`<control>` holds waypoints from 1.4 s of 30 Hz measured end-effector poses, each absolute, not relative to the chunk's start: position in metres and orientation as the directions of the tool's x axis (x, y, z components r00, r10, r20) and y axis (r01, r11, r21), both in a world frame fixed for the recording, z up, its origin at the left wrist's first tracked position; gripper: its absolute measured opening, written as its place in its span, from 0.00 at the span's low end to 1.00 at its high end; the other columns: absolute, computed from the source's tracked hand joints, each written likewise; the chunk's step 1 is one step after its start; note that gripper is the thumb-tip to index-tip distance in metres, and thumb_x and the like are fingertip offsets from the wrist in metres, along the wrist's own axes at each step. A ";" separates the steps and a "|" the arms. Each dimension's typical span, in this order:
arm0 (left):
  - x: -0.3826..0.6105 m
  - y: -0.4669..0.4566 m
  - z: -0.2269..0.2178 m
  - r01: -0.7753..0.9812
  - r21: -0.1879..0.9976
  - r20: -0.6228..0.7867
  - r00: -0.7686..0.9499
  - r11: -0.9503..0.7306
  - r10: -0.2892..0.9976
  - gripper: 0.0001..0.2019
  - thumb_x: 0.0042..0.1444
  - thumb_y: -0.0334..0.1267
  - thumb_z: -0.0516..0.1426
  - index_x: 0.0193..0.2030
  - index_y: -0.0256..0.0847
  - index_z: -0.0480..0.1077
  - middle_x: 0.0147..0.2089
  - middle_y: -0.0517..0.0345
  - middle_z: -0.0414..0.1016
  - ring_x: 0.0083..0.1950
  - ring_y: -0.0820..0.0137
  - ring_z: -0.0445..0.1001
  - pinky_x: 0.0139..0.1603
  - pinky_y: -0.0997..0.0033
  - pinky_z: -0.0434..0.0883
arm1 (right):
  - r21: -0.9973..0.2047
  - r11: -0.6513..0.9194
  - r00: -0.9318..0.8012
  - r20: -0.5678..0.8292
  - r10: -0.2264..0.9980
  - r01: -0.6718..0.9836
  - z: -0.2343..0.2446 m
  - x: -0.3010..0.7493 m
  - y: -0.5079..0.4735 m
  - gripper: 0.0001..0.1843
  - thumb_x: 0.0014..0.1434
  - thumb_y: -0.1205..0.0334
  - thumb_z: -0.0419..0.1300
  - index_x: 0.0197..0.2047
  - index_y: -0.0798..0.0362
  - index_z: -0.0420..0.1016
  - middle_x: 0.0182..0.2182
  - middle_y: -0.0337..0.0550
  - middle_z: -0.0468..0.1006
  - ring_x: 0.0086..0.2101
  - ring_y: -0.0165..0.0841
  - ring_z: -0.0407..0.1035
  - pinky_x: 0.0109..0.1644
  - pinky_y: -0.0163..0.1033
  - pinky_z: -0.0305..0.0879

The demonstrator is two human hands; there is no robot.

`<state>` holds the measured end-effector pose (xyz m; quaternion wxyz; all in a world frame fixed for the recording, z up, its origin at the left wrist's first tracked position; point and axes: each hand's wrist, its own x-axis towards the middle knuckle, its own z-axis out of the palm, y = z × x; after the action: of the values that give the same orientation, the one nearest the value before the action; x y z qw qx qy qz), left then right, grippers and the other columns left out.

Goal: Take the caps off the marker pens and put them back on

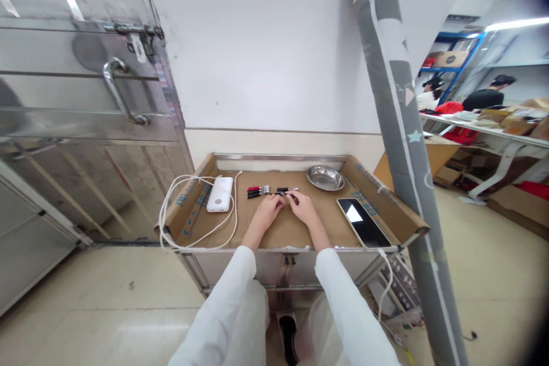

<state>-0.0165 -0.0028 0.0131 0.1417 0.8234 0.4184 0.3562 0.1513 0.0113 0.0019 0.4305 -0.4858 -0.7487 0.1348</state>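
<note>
My left hand (268, 209) and my right hand (301, 204) rest together on a cardboard-lined metal tray table (283, 231). Between their fingertips they pinch a dark pen (283, 194). Just beyond the fingers lie a few more pens: red-capped and black ones (258, 191) on the left and one black-and-white pen (287, 189) farther back. Both sleeves are white.
A white power bank (220, 194) with a looping white cable (171, 211) sits on the left. A steel dish (325, 178) stands at the back right, a phone (363, 222) on the right. A grey rolled mat (398, 126) leans at the right corner. A metal door (86, 97) stands left. People work far right.
</note>
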 end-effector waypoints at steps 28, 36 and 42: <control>-0.014 -0.003 0.013 0.486 0.643 0.510 0.305 -0.592 0.804 0.06 0.60 0.31 0.49 0.41 0.41 0.65 0.42 0.56 0.68 0.42 0.69 0.71 0.48 0.66 0.70 | -0.600 0.524 -0.203 0.520 0.829 0.604 -0.001 0.152 0.013 0.12 0.57 0.63 0.52 0.39 0.50 0.75 0.36 0.43 0.77 0.30 0.31 0.67 0.38 0.37 0.65; -0.014 -0.004 0.013 0.514 0.640 0.478 0.316 -0.571 0.820 0.05 0.60 0.31 0.50 0.41 0.42 0.65 0.42 0.56 0.69 0.42 0.69 0.71 0.48 0.65 0.69 | -0.598 0.522 -0.207 0.515 0.832 0.608 0.000 0.152 0.011 0.11 0.56 0.64 0.52 0.39 0.50 0.75 0.35 0.43 0.77 0.30 0.31 0.68 0.38 0.37 0.65; -0.014 -0.004 0.014 0.541 0.601 0.468 0.359 -0.589 0.808 0.05 0.59 0.29 0.50 0.39 0.41 0.65 0.40 0.56 0.69 0.41 0.69 0.70 0.47 0.65 0.68 | -0.606 0.536 -0.219 0.519 0.827 0.588 -0.001 0.152 0.012 0.11 0.56 0.64 0.52 0.38 0.50 0.75 0.37 0.43 0.77 0.33 0.31 0.69 0.40 0.38 0.65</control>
<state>-0.0141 -0.0042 0.0139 0.1751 0.8056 0.4184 0.3812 0.1524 0.0118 -0.0007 0.4226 -0.4605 -0.7677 0.1414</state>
